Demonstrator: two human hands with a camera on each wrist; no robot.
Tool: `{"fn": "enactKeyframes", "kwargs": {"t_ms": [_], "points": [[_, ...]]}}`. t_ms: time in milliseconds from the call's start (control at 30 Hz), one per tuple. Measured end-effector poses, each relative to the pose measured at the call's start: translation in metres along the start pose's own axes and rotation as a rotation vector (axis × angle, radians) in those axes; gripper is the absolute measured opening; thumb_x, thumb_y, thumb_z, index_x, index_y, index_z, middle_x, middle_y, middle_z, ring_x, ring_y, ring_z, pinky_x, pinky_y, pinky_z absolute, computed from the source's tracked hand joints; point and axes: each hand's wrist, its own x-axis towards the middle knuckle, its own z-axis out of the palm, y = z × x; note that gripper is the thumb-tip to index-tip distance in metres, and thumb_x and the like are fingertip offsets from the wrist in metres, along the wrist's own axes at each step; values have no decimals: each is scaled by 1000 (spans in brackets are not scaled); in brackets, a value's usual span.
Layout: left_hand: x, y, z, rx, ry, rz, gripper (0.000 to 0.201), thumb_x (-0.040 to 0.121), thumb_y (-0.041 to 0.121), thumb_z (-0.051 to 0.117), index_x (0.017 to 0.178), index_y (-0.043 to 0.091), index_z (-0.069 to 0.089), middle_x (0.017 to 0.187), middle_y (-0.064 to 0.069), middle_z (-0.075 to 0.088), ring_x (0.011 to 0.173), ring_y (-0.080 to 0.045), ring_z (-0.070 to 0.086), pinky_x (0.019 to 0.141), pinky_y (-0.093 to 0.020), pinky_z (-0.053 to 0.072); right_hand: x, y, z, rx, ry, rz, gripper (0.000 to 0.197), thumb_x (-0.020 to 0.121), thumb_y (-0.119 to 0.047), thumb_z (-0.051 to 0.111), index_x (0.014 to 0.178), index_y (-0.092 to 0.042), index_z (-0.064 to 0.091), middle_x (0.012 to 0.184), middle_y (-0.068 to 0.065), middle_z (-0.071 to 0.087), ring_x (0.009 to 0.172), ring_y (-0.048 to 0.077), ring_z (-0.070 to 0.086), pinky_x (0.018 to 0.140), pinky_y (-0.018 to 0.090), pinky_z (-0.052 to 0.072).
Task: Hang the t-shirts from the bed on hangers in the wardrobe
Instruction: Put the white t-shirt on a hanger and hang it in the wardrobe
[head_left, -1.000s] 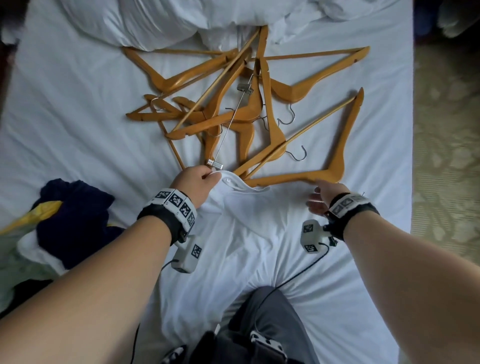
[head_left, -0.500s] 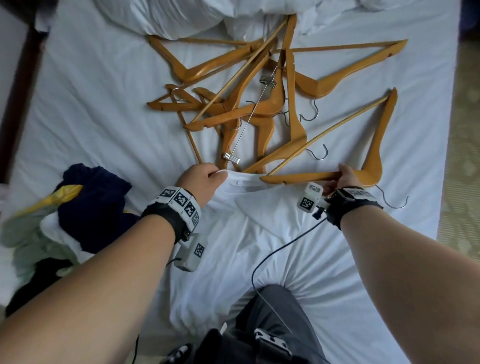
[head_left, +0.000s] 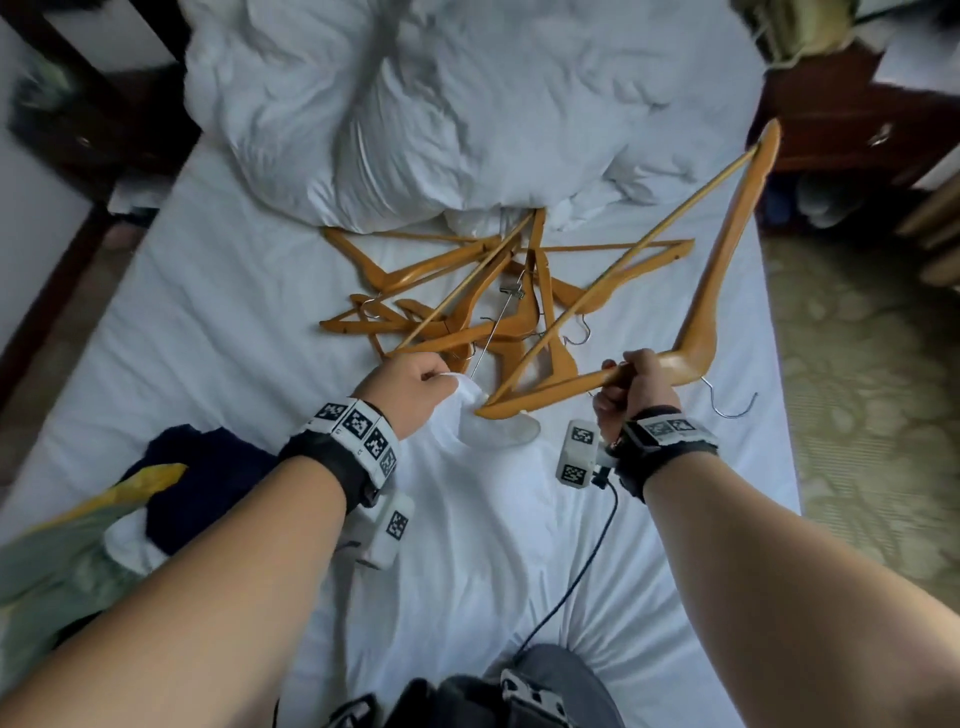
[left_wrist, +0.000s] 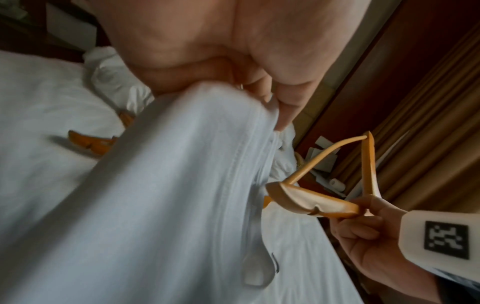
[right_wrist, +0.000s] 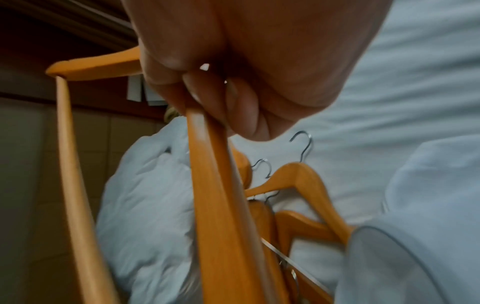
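A white t-shirt (head_left: 483, 493) lies on the bed in front of me. My left hand (head_left: 410, 389) pinches its neck edge and lifts it; the left wrist view shows the white t-shirt (left_wrist: 161, 195) bunched under my fingers. My right hand (head_left: 631, 379) grips one arm of a wooden hanger (head_left: 696, 332), raised off the bed with its far end tilted up. The hanger's near tip sits right at the lifted collar. In the right wrist view my fingers (right_wrist: 233, 107) curl round the wooden hanger (right_wrist: 218, 185).
A pile of several wooden hangers (head_left: 467, 306) lies mid-bed behind my hands. A crumpled white duvet (head_left: 467, 114) fills the head of the bed. Dark blue and green-yellow clothes (head_left: 171, 493) lie at the left. Dark wooden furniture (head_left: 857, 114) stands at the right.
My right hand took hold of the nearest hanger and lifted it off the bed, its far end swinging upward. My left hand raised the collar toward the hanger's tip.
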Motion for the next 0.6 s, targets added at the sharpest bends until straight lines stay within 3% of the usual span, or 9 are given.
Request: {"fn": "enactKeyframes", "kwargs": {"t_ms": [233, 433, 600], "points": [[-72, 8, -71, -36, 135, 172, 28, 98, 36, 59, 73, 23, 60, 63, 5, 51, 62, -16, 45, 60, -29, 39, -113, 21, 52, 16, -221, -130, 20, 91, -11, 60, 74, -14, 51, 71, 10, 62, 46, 14, 36, 43, 23, 27], [-115, -6, -115, -69, 294, 228, 26, 100, 36, 56, 85, 17, 68, 75, -4, 63, 68, -19, 51, 64, -30, 43, -190, 42, 86, -25, -323, -215, 19, 91, -11, 60, 73, -13, 54, 68, 9, 65, 47, 13, 37, 45, 23, 32], [-141, -22, -137, -63, 340, 245, 30, 102, 32, 54, 81, 14, 63, 66, 1, 51, 63, -18, 43, 57, -28, 37, -219, 57, 100, -128, -382, -285, 14, 86, -13, 68, 78, -12, 56, 85, 19, 65, 48, 16, 38, 49, 26, 31]]}}
